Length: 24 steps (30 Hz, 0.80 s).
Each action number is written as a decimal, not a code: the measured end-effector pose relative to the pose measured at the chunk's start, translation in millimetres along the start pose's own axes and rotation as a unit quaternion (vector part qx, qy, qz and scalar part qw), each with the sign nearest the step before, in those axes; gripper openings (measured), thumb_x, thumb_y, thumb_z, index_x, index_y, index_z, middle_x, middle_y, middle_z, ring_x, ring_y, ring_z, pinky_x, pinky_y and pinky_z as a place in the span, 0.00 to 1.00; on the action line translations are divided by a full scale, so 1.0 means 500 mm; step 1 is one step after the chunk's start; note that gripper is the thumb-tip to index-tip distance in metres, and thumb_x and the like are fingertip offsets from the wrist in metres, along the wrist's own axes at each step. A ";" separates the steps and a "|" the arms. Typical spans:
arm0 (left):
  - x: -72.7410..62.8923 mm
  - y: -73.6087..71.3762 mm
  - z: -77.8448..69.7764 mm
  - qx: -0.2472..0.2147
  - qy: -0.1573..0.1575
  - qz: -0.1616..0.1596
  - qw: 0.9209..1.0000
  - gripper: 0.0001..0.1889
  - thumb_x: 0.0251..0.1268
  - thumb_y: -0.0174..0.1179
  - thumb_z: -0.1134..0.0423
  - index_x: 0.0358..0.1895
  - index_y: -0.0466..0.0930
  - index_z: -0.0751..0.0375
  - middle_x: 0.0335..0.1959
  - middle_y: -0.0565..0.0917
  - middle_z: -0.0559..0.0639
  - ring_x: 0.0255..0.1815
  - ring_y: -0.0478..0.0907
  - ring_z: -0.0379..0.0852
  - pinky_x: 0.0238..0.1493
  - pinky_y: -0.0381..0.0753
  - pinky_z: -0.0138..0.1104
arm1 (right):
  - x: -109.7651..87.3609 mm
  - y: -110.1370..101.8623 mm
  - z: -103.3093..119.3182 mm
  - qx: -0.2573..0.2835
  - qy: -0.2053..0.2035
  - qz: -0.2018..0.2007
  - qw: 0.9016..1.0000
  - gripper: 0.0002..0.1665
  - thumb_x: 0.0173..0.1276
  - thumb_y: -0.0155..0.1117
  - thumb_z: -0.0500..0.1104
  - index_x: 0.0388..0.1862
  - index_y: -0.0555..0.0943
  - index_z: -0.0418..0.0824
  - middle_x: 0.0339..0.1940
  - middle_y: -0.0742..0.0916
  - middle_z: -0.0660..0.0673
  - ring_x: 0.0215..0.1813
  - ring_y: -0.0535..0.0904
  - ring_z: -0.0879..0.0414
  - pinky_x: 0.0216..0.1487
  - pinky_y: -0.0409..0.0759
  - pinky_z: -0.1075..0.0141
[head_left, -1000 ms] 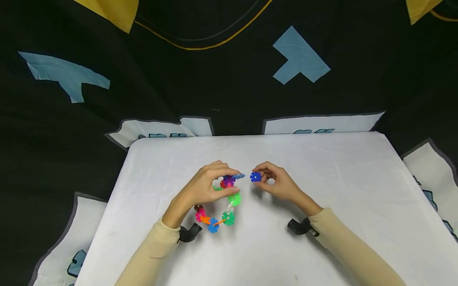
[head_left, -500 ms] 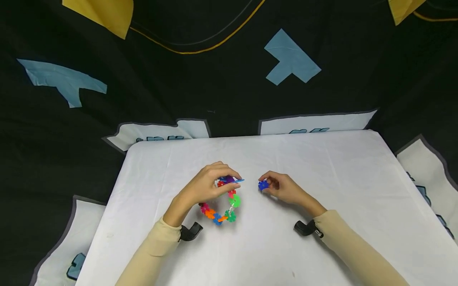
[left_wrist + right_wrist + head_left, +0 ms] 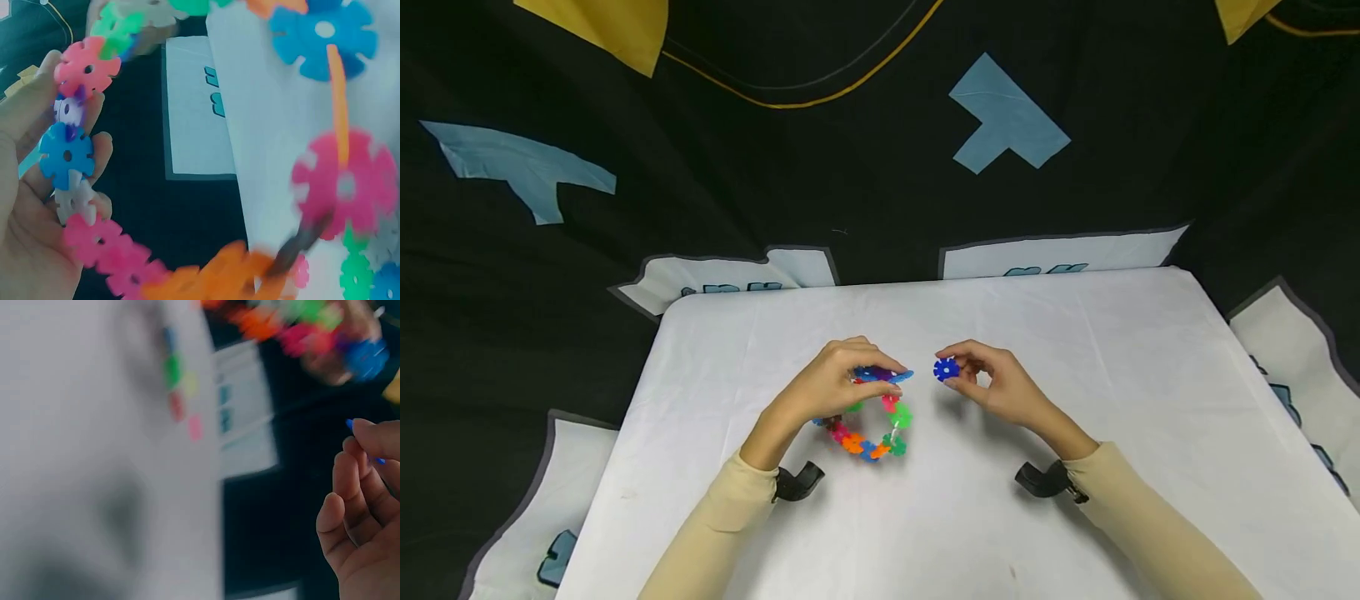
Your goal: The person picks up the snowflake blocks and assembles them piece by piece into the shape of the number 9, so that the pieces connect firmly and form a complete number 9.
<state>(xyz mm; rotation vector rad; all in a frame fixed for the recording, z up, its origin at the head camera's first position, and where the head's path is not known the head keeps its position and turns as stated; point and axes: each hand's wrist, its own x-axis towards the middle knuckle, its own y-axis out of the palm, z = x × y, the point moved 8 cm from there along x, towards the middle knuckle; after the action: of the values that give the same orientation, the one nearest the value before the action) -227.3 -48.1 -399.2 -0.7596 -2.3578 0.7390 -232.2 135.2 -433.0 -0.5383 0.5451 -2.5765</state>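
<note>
My left hand (image 3: pixel 831 383) pinches a chain of notched plastic snowflake discs between thumb and fingers. The chain hangs as a loop of orange (image 3: pixel 852 443), green, pink, red, clear and blue pieces. At the fingertips a light blue disc (image 3: pixel 901 377) pokes out toward the right. Close up in the left wrist view, a magenta disc (image 3: pixel 344 181) forms part of the loop, while the fingers lie behind a blue disc (image 3: pixel 65 155). Across a small gap, my right hand (image 3: pixel 1000 387) pinches a single dark blue snowflake disc (image 3: pixel 947 369) upright; in the right wrist view the thumb mostly hides it.
Both hands are over a white-covered table (image 3: pixel 1075 350). A black curtain (image 3: pixel 737 183) with blue and yellow patches hangs behind it. Black wrist mounts (image 3: pixel 800 482) sit at both sleeve cuffs.
My right hand, with the dark blue disc, has drawn away from the left hand, dipped, then risen again. The hanging loop has swung and tilted under my left hand, which keeps its grip.
</note>
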 end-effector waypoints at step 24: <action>0.039 0.018 -0.063 0.050 0.003 0.025 0.998 0.20 0.41 0.79 0.56 0.42 0.90 0.55 0.29 0.83 0.41 0.37 0.72 0.34 0.37 0.76 0.28 | -0.037 -0.016 0.111 -0.035 -0.174 -0.022 0.984 0.18 0.60 0.69 0.30 0.50 0.83 0.40 0.36 0.88 0.48 0.32 0.76 0.64 0.33 0.77 0.71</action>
<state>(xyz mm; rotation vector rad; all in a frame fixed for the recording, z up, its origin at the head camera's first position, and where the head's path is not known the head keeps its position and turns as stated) -217.3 -19.1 -376.5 -0.7794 -2.2840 0.8677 -194.5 135.4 -387.8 -1.0081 0.5055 -2.4315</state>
